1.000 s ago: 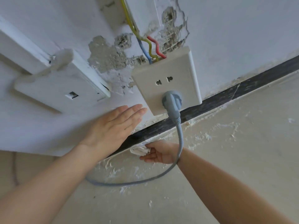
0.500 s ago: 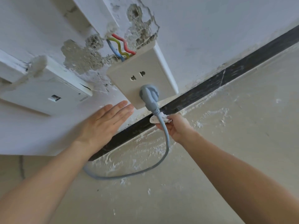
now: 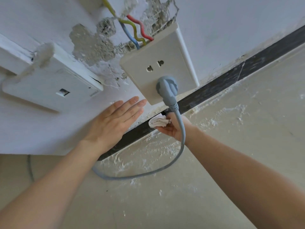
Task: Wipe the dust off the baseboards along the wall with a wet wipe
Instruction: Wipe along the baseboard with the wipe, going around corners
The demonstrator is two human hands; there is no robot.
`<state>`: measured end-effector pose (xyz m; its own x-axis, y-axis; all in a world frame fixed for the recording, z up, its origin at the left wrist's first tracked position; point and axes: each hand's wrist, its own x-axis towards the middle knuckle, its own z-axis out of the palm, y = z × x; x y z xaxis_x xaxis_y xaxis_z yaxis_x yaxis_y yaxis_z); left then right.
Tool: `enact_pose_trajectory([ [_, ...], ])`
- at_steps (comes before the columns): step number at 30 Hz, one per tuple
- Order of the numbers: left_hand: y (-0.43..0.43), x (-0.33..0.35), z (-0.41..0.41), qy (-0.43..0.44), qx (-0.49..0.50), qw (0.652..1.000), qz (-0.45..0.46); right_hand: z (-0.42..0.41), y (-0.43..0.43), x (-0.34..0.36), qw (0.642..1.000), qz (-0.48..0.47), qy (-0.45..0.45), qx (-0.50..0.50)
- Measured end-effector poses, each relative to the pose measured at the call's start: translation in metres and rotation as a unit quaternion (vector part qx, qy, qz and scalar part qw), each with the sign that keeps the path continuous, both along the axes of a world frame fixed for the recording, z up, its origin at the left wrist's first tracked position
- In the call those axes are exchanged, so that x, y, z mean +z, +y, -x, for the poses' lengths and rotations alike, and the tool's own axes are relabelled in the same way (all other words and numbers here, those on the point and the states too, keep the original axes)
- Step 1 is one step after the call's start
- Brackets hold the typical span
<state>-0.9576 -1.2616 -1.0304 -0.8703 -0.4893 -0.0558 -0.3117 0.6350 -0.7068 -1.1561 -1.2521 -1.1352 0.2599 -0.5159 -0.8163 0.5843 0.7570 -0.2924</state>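
A black baseboard (image 3: 219,87) runs diagonally along the foot of the white wall, dusty with plaster at its edges. My right hand (image 3: 171,128) grips a folded white wet wipe (image 3: 157,122) and holds it against the baseboard just below the socket. A grey cable crosses in front of that hand and wrist. My left hand (image 3: 113,120) lies flat on the wall with straight fingers, left of the socket and above the baseboard.
A white wall socket (image 3: 158,63) holds a grey plug (image 3: 166,85), whose cable (image 3: 148,174) loops down over the floor. Coloured wires (image 3: 137,32) enter it from broken plaster. A second white wall plate (image 3: 49,86) sits to the left. White plaster crumbs litter the beige floor (image 3: 231,146).
My right hand slid the wipe along the baseboard to the right, then back left to a spot under the socket. The left hand stayed flat on the wall. The view shifted.
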Motion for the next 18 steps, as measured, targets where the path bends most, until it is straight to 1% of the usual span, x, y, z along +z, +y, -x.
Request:
enact_pose_trajectory([
  [3,0.002,-0.007,0.004,0.01,0.014,1.0,0.019,0.022,-0.006,0.006,0.998,0.017,0.052,-0.031],
  [6,0.002,-0.016,0.006,0.016,0.015,0.998,0.056,0.051,-0.004,0.006,0.989,-0.008,0.064,-0.131],
  [8,0.002,-0.019,0.006,0.013,0.011,0.997,0.075,0.072,-0.004,0.004,0.973,-0.031,0.073,-0.215],
  [9,0.002,-0.021,0.005,0.015,0.008,0.997,0.08,0.081,-0.004,0.002,0.966,-0.047,0.084,-0.239],
  [10,0.002,-0.022,0.005,0.019,0.006,0.996,0.084,0.086,-0.005,0.0,0.965,-0.061,0.104,-0.233],
  [11,0.002,-0.023,0.005,0.026,0.005,0.996,0.084,0.087,-0.004,0.001,0.969,-0.071,0.128,-0.198],
  [12,0.002,-0.023,0.006,0.031,0.007,0.996,0.081,0.083,-0.001,0.003,0.977,-0.069,0.144,-0.143],
  [13,0.002,-0.024,0.006,0.035,0.008,0.997,0.075,0.074,0.004,0.006,0.985,-0.06,0.141,-0.084],
  [14,0.003,-0.024,0.007,0.036,0.01,0.997,0.07,0.062,0.01,0.009,0.992,-0.043,0.118,-0.033],
  [16,0.003,-0.024,0.008,0.033,0.013,0.997,0.066,0.037,0.017,0.015,0.998,0.004,0.053,0.025],
  [17,0.003,-0.024,0.008,0.028,0.016,0.997,0.064,0.029,0.018,0.017,0.999,0.024,0.032,0.033],
  [18,0.004,-0.023,0.009,0.025,0.019,0.998,0.058,0.026,0.014,0.02,0.999,0.039,0.014,0.021],
])
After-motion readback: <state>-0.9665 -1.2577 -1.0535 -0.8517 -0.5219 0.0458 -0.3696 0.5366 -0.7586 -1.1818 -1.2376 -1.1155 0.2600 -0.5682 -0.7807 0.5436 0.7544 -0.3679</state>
